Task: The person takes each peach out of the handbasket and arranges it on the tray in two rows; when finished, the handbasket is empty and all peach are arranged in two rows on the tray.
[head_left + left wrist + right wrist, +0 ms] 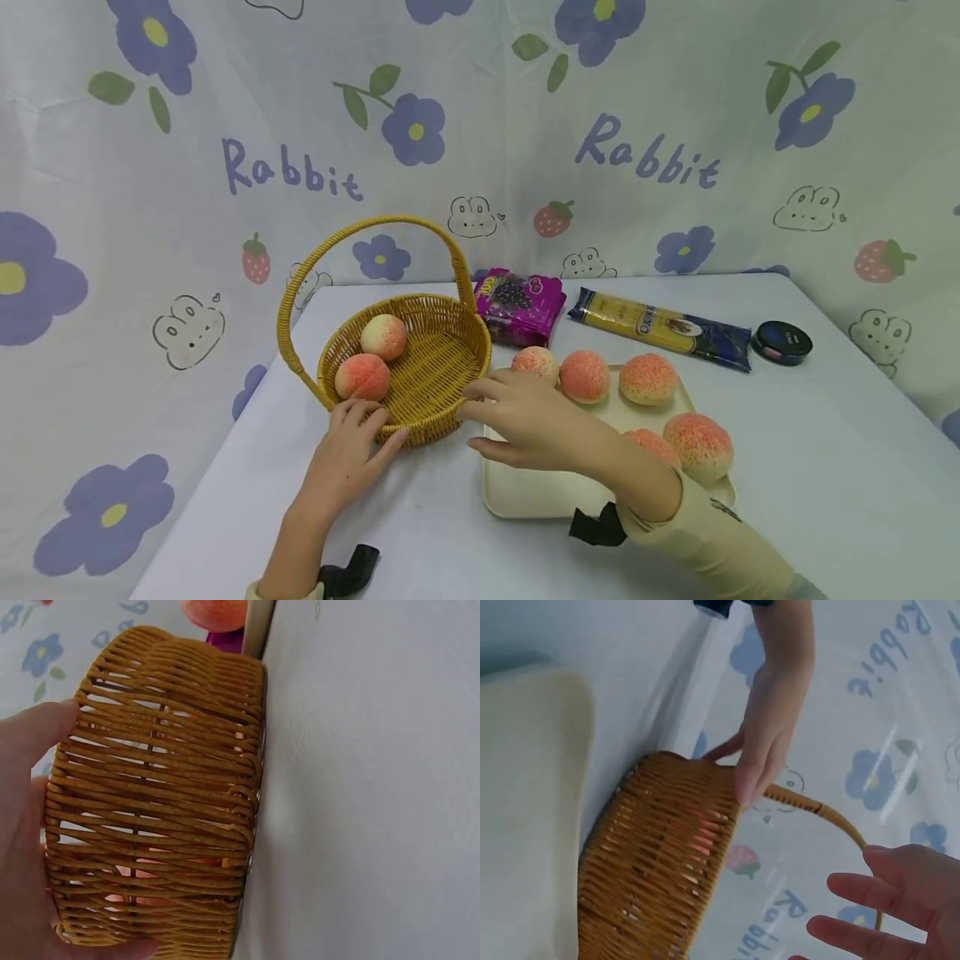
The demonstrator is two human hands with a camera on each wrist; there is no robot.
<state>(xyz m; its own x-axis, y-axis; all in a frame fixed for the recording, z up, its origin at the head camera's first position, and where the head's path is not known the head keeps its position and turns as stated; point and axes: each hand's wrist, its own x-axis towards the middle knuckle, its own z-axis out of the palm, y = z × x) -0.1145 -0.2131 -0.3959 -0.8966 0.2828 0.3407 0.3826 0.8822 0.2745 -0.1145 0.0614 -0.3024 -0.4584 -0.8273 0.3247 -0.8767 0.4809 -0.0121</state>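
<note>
A yellow-brown wicker basket (438, 367) with a tall arched handle holds two pink-and-cream toy peaches, a redder peach (363, 377) at the near left and a paler peach (384, 337) behind it. My left hand (347, 450) grips the near-left rim, its fingers bent over the edge; in the left wrist view the woven wall (157, 802) fills the middle. Over the basket's right rim hovers my right hand (536, 421), fingers spread and nothing between them. To the right, a cream tray (525, 492) bears several more peaches (648, 379), some partly hidden by my right arm.
Behind the tray lie a purple grape-print packet (519, 304) and a long yellow-and-blue packet (660, 327). A round black container (782, 342) stands at the far right. A patterned cloth backdrop (480, 167) rises at the white table's (825, 467) back edge.
</note>
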